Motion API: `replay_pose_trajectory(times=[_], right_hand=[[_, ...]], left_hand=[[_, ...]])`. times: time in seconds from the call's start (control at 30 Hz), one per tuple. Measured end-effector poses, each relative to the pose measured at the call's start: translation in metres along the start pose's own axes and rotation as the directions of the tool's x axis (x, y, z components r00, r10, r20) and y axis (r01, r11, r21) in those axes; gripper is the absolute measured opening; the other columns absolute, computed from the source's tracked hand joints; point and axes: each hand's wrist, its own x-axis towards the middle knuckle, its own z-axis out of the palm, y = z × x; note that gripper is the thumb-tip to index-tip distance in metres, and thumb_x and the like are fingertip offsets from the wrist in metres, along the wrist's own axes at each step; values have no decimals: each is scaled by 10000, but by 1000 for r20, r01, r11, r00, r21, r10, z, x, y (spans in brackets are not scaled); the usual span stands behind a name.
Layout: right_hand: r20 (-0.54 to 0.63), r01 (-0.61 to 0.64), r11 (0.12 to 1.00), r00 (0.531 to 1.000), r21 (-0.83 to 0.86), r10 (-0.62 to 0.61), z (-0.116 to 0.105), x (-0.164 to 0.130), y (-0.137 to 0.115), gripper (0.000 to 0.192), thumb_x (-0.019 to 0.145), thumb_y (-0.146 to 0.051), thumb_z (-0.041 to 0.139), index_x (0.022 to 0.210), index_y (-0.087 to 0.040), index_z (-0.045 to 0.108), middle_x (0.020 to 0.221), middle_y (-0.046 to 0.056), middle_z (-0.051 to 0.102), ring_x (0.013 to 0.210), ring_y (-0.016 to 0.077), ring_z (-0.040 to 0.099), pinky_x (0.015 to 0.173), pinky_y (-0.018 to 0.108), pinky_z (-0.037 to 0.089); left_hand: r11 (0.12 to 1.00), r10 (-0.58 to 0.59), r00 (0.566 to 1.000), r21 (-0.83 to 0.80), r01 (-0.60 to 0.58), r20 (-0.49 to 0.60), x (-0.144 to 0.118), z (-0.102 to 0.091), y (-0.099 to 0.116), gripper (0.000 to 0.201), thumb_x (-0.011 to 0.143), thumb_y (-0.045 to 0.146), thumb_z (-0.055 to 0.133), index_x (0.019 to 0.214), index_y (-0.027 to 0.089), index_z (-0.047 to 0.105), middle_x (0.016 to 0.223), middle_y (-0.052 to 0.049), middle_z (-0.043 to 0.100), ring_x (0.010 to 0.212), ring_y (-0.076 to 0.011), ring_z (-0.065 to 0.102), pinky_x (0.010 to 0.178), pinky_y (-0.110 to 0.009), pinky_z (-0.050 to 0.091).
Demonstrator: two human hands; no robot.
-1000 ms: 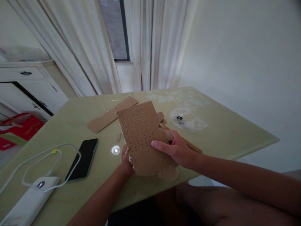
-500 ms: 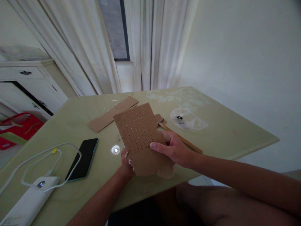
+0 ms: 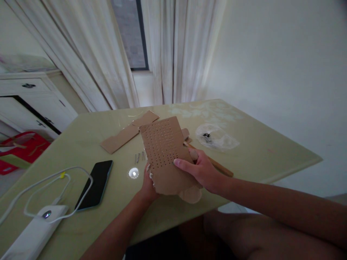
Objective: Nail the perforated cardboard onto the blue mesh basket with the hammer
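I hold a brown cardboard piece point(image 3: 165, 151) punched with a grid of small holes, tilted up above the near edge of the table point(image 3: 260, 151). My right hand point(image 3: 202, 169) grips its right edge, thumb across the front. My left hand point(image 3: 148, 186) is mostly hidden behind the cardboard's lower left and supports it from behind. A rounded cardboard flap point(image 3: 191, 195) hangs below the piece.
A long cardboard strip point(image 3: 127, 131) lies behind. A few small nails point(image 3: 138, 157) and a small shiny round object point(image 3: 133, 173) sit left of the cardboard. A phone point(image 3: 95, 184), a white power bank point(image 3: 32, 234) with cable, a wooden stick point(image 3: 219, 166) and a clear plastic bag point(image 3: 217, 136) are also on the table.
The cardboard has tilted back to the right and more upright, after leaning left half a second ago. Both hands keep their hold.
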Motion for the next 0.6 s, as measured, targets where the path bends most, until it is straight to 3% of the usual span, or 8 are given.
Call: replay_pose_trajectory(times=[0.1, 0.17, 0.2, 0.27, 0.33, 0.4, 0.5, 0.6], right_hand=[[-40, 62, 998, 997, -34, -63, -1, 0, 1, 412, 827, -515, 916, 1061, -194, 810, 1032, 74, 859, 903, 241, 796, 814, 383, 657], [-50, 78, 996, 995, -54, -80, 0, 1, 2, 400, 852, -499, 895, 1092, -193, 803, 1045, 81, 859, 897, 244, 799, 792, 381, 659], [-53, 82, 994, 995, -70, -86, 0, 1, 3, 388, 864, -491, 883, 1099, -194, 801, 1047, 83, 860, 894, 245, 800, 780, 378, 660], [-62, 91, 990, 993, -106, -98, 1, 1, 3, 354, 883, -480, 861, 1085, -197, 797, 1033, 80, 859, 882, 246, 802, 754, 367, 659], [-65, 101, 985, 992, -139, -111, 3, 0, 3, 314, 901, -470, 838, 1060, -203, 794, 1016, 72, 856, 872, 242, 801, 747, 359, 660], [-57, 113, 979, 991, -168, -124, 4, 0, 2, 292, 914, -464, 818, 1055, -210, 790, 1005, 62, 852, 865, 238, 797, 746, 351, 658], [-35, 132, 967, 989, -220, -143, 5, -1, 1, 278, 921, -449, 799, 1071, -215, 786, 1013, 56, 847, 877, 236, 789, 757, 346, 653], [-31, 153, 949, 985, -277, -168, 4, -2, 2, 268, 922, -427, 793, 1081, -212, 779, 1042, 57, 843, 913, 233, 779, 798, 346, 645]], left_hand=[[972, 210, 974, 128, -198, -86, 5, -2, 10, 308, 971, 555, 660, 985, 254, 725, 892, -48, 755, 863, -250, 721, 769, -380, 606], [912, 383, 908, 228, -342, -170, 8, -7, 18, 244, 989, 470, 701, 1072, 240, 711, 1007, -48, 743, 932, -228, 689, 845, -366, 574], [858, 486, 851, 293, -422, -198, 9, -10, 22, 196, 1028, 415, 668, 1089, 233, 707, 1035, -52, 730, 962, -222, 679, 874, -367, 559], [657, 723, 675, 450, -605, -147, 10, -18, 29, 173, 1093, 298, 565, 1098, 220, 719, 1046, -65, 717, 989, -220, 671, 894, -378, 538], [393, 869, 493, 537, -747, 50, 10, -26, 35, 209, 1098, 230, 539, 1144, 216, 743, 1044, -78, 733, 977, -223, 680, 890, -394, 519], [219, 880, 403, 538, -814, 252, 9, -29, 39, 201, 1076, 255, 611, 1217, 212, 747, 1056, -88, 761, 955, -229, 695, 881, -408, 504], [161, 824, 401, 514, -843, 400, 5, -25, 41, 223, 1015, 271, 758, 1232, 220, 753, 1067, -81, 781, 939, -228, 714, 875, -404, 502], [201, 813, 423, 489, -849, 401, 4, -17, 38, 183, 992, 147, 771, 1152, 235, 756, 1011, -47, 773, 901, -199, 711, 856, -372, 512]])
